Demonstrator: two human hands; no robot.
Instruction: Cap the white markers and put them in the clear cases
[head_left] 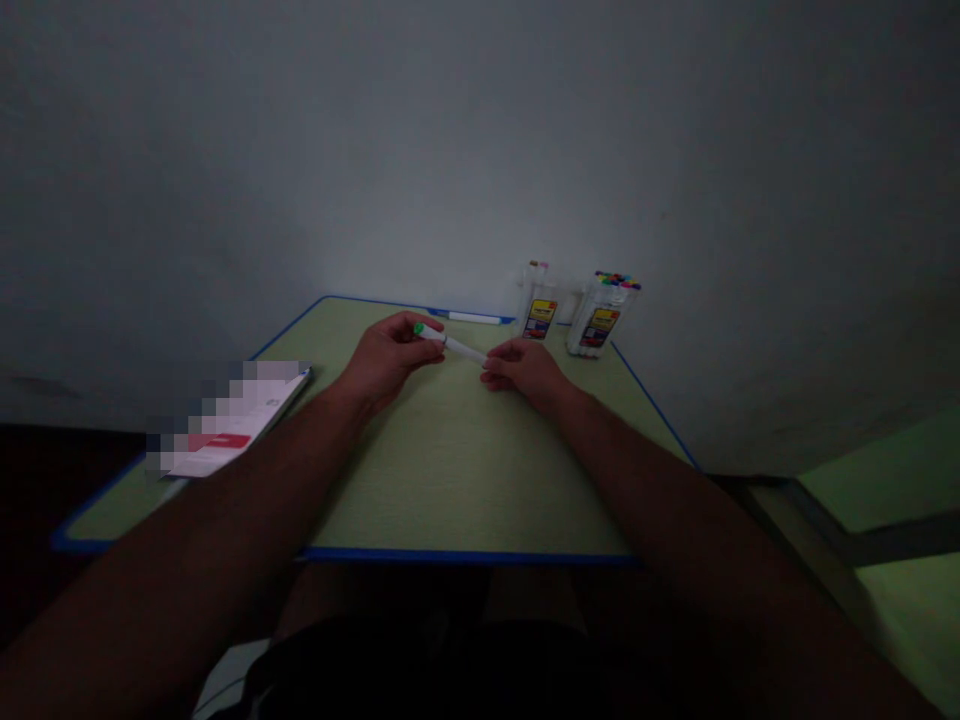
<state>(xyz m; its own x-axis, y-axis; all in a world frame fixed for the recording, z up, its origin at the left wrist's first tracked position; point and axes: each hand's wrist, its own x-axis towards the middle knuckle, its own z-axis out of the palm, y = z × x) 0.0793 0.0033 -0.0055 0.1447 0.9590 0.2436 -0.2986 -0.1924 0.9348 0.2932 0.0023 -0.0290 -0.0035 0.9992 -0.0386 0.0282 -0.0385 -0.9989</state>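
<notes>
Between my two hands, above the middle of the table, is a white marker (466, 351) with a green end. My left hand (391, 358) is closed around the green-ended part. The fingers of my right hand (526, 370) pinch the other, white end. The marker slopes slightly down from left to right. Beyond the hands, to the right, stand two clear marker cases: one (538, 310) with only a few markers showing at its top, and a fuller one (600, 322) with several coloured ends.
The light table (465, 500) has a blue rim and stands against a grey wall (480, 150). A white-and-red book or booklet (232, 430), partly blurred out, lies at the left. Another white marker-like stick (474, 318) rests along the far edge.
</notes>
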